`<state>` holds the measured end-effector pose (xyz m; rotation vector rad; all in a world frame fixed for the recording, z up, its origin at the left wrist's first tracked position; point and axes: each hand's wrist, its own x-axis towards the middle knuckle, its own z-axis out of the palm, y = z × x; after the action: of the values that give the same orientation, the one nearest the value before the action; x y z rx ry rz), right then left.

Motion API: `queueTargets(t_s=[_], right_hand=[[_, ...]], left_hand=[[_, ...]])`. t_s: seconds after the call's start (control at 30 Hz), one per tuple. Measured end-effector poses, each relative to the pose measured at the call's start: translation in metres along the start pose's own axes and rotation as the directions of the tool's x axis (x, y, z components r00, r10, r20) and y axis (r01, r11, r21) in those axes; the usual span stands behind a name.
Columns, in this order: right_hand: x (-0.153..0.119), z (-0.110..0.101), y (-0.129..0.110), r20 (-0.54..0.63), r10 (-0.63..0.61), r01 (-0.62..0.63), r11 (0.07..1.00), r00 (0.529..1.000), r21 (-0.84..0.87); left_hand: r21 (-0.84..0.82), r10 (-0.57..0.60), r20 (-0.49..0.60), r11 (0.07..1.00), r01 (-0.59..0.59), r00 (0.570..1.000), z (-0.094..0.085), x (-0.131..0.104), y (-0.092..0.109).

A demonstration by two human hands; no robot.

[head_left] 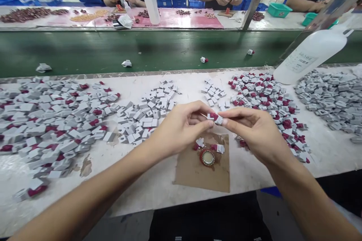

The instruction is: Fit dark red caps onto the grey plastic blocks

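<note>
Between the fingertips of both hands is a small grey and dark red part, above the top edge of a brown cardboard square. My left hand pinches its left end; my right hand pinches its right end. On the cardboard lie a round metal cap with a reddish rim and two more grey and red parts, one right above the cap and one to its left. Loose grey blocks lie behind my left hand. A pile of grey and red parts spreads behind my right hand.
A large pile of grey and red pieces covers the left side. A white bottle leans at the right beside a grey pile. Beyond runs a green belt with several small parts; people work across it, near another bottle.
</note>
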<state>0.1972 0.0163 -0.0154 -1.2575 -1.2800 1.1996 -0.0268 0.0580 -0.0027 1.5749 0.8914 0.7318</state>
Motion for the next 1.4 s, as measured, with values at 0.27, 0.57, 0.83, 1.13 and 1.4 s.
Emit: queueTargets(t_s=[0.27,0.57,0.83,1.13,1.4], right_hand=[[0.2,0.015,-0.019,-0.013,-0.197,0.126,0.674,0.98,-0.728],[0.31,0.044,-0.004,0.007,-0.106,0.08,0.707,0.994,-0.703],[0.194,-0.033,-0.027,-0.01,0.003,-0.006,0.952,1.0,-0.307],[0.043,-0.05,-0.008,-0.117,0.054,-0.042,0.994,0.992,0.1],[-0.015,-0.033,0.01,-0.163,0.234,-0.184,0.943,0.958,0.276]], left_hand=[[0.425,0.019,-0.436,0.886,0.187,0.9,-0.083,0.117,-0.02],[0.4,-0.112,-0.503,0.849,0.345,0.857,-0.116,0.215,-0.059],[0.594,0.06,-0.315,0.791,0.147,0.947,-0.087,0.191,-0.043],[0.604,0.075,0.019,0.793,-0.072,0.997,-0.051,0.131,-0.045],[0.632,0.05,-0.069,0.775,0.005,0.996,-0.037,0.102,-0.042]])
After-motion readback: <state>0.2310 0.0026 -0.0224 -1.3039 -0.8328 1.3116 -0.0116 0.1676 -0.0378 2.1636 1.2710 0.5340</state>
